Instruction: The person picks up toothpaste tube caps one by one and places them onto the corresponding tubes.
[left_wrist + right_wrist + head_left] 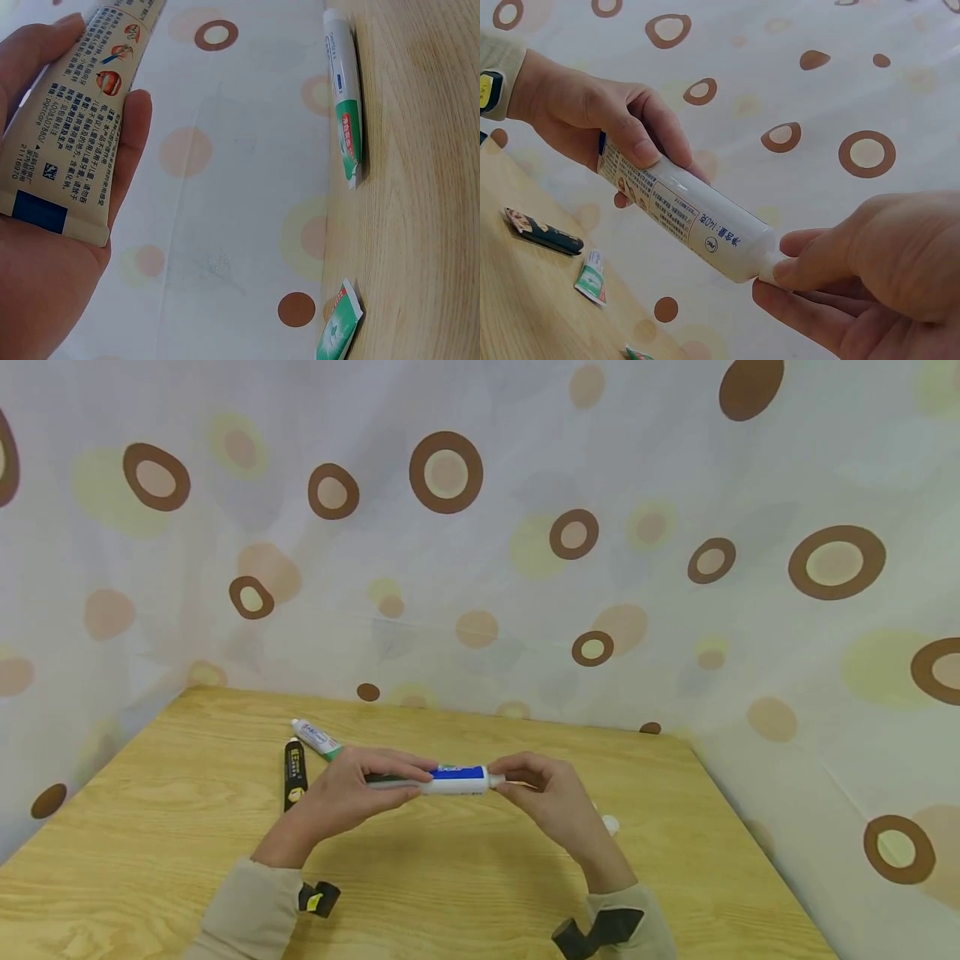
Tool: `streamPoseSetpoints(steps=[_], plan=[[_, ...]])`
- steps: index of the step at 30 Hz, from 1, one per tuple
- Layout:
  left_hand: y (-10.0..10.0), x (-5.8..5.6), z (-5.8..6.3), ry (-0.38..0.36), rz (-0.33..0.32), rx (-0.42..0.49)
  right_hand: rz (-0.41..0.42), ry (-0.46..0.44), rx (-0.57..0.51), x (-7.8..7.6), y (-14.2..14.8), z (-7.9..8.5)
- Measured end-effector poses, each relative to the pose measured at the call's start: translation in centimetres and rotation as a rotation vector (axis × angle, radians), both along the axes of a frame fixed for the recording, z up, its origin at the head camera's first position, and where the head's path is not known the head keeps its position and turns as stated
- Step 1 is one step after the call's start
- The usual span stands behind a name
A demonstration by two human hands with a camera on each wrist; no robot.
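A white toothpaste tube [459, 781] with a blue panel is held level above the table between both hands. My left hand [363, 785] grips its flat end, thumb on one side and fingers on the other. In the left wrist view, small print and pictures of mouths cover the tube's back [75, 112]. At the other end my right hand [551, 793] pinches the white cap [771, 271] between thumb and fingers. The cap sits against the tube's shoulder, mostly covered by the fingertips.
On the wooden table [450, 877] at left lie a black tube [295, 768] and a white-and-green toothpaste tube [317, 739]. A white round-ended thing [611, 824] shows behind my right wrist. The left wrist view has another green-ended tube [340, 326]. Patterned cloth [480, 568] stands behind.
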State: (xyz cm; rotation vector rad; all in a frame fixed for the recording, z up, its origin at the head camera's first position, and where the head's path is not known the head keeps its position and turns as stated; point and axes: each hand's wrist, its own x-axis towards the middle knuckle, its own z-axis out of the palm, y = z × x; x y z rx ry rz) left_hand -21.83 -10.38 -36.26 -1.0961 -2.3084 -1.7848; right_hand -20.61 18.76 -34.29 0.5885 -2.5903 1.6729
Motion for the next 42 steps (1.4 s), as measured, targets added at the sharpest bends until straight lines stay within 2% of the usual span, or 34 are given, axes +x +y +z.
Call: streamPoseSetpoints(steps=[3, 10, 16, 19, 27, 35, 42], plan=[[-0.03, -0.06, 0.02, 0.005, 0.001, -0.006, 0.003, -0.003, -0.005, -0.09, 0.04, 0.00], [-0.01, -0.09, 0.29, 0.010, 0.012, -0.018, 0.052, -0.087, -0.110, -0.25, 0.22, 0.06], [-0.08, 0.07, 0.25, -0.004, 0.012, -0.018, 0.015, -0.018, -0.028, -0.01, 0.12, 0.10], [-0.11, 0.07, 0.29, -0.015, 0.016, -0.020, 0.016, -0.004, -0.020, 0.00, 0.09, 0.15], [-0.06, 0.12, 0.25, -0.027, 0.021, -0.024, 0.065, -0.089, -0.120, -0.18, 0.16, 0.04], [-0.09, 0.16, -0.04, -0.035, 0.016, -0.014, 0.033, -0.009, -0.024, -0.05, 0.14, -0.09], [-0.14, 0.22, 0.06, -0.044, 0.022, -0.019, 0.046, -0.039, -0.053, -0.14, 0.20, -0.32]])
